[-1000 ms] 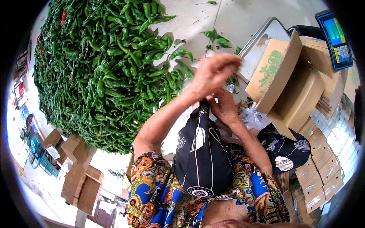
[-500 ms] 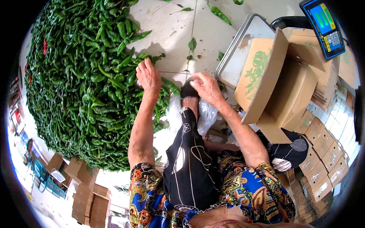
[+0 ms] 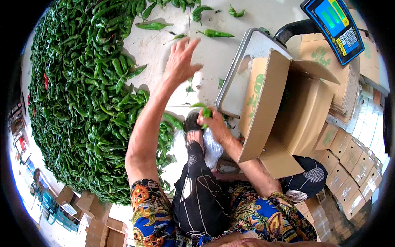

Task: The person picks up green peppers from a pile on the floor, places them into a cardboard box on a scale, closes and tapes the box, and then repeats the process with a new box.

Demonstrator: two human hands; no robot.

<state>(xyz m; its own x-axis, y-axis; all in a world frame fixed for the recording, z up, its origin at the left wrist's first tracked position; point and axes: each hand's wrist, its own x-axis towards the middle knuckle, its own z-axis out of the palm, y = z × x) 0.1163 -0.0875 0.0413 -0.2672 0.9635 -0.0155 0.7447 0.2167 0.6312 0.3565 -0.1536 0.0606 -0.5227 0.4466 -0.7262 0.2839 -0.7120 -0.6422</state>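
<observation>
My left hand [image 3: 180, 62] reaches out above the tiled floor, its fingers spread and nothing in them. Several loose green peppers [image 3: 216, 33] lie on the floor just beyond it. Close to my shoe, my right hand [image 3: 214, 126] is closed around green peppers [image 3: 207, 111] whose ends stick out past the fingers; how many it holds I cannot tell. To my left rises a big heap of green peppers [image 3: 82, 103], with a few red ones in it. An open cardboard box [image 3: 263, 107] stands tilted on the metal platform of a scale [image 3: 234, 78] at my right.
The scale's display [image 3: 334, 29] with keypad stands on a black post behind the box. Flattened cardboard [image 3: 343, 90] is stacked beside it. Closed cartons [image 3: 349, 164] are piled at the right. Clear plastic [image 3: 213, 149] lies by my foot. More open boxes [image 3: 88, 203] stand at lower left.
My left hand has moved forward and opened over the floor. My right hand, without visible peppers before, now grips some. The whole view has shifted, showing more floor ahead.
</observation>
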